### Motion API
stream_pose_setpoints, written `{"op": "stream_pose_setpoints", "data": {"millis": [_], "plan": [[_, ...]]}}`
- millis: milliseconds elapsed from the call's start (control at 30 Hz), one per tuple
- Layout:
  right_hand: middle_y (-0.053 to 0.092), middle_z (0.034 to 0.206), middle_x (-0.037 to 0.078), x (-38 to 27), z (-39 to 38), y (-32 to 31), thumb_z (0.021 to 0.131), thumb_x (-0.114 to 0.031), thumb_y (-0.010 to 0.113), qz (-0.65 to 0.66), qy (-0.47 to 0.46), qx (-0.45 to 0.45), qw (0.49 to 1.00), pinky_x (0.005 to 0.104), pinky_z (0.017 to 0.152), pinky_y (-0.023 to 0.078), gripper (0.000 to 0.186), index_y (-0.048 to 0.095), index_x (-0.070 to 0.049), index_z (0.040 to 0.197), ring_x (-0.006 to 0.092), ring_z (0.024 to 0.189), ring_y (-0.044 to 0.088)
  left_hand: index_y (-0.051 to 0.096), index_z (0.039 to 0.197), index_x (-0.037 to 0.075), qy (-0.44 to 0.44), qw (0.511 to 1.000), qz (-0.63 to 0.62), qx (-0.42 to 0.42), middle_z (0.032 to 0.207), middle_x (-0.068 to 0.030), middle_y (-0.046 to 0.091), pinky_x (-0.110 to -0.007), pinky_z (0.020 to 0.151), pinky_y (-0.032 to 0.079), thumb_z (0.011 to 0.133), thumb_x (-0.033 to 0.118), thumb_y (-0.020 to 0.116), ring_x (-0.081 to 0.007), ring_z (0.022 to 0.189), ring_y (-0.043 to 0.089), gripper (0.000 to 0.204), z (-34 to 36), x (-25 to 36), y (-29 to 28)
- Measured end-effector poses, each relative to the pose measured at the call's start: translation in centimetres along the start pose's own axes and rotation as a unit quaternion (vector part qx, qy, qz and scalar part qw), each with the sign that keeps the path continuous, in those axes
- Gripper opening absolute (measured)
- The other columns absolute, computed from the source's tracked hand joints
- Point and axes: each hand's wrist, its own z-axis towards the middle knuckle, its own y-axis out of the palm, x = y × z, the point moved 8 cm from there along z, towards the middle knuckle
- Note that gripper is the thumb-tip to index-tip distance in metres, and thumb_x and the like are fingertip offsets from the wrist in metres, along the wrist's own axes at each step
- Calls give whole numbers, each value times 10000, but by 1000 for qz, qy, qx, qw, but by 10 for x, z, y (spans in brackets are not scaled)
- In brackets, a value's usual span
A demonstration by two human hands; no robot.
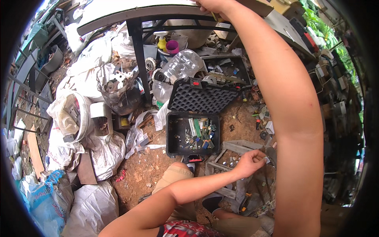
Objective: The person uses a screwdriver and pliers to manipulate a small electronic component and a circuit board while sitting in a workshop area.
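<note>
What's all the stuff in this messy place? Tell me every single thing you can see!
Table: one, white top, top
Spray bottle: one, yellow, upper middle
Cup: one, purple, beside spray bottle
Big bottle: one, clear, below cup
Open case: one, black, middle ground
Small parts: many, mixed colours, inside case
Sacks: several, white, left
Bag: one, blue, lower left
Plank: one, tan, far left
Frame: one, greyish wood, right of case
Plants: several, green, upper right
Other scraps: too many and tiny to name
Shorts: one pair, tan, below case
Left hand: one, bare, above frame, apparently pinching a pale bit
Right hand: one, bare, top edge, grip cut off
</note>
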Motion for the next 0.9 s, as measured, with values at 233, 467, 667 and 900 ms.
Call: {"op": "stream_pose_setpoints", "data": {"millis": [233, 467, 667, 900], "plan": [[618, 677, 51, 6, 7, 6, 834, -184, 635, 25, 41, -13, 999, 304, 498, 464, 152, 648, -39, 879, 131, 559, 566, 656, 934, 2, -9, 1000, 0, 5, 663, 36, 593, -220, 547, 418, 877, 157, 700, -18, 604, 493, 170, 5, -2, -5], [623, 707, 54, 6, 8, 5, 845, -197, 644, 25, 31, -19, 999, 297, 508, 464, 171, 642, -41, 914, 126, 576, 566, 657, 951, 7, 37, 997, -64, 1, 639, 33, 590, -222, 518, 405, 877, 160, 700, -19, 578, 497, 175, 3, -17, 13], [628, 728, 53, 5, 19, 13, 851, -207, 653, 37, 28, -26, 999, 293, 516, 466, 194, 638, -44, 955, 124, 586, 568, 657, 958, 11, -23, 999, -39, -14, 622, 34, 588, -226, 511, 406, 881, 167, 696, -20, 559, 499, 178, 6, -11, 1], [633, 753, 52, 1, 28, 18, 857, -219, 664, 56, 25, -29, 998, 288, 526, 468, 227, 634, -48, 1003, 122, 599, 570, 659, 952, 12, -5, 1000, -20, 5, 630, 39, 589, -218, 517, 406, 880, 161, 698, -16, 568, 497, 170, 5, -4, -8]]}}
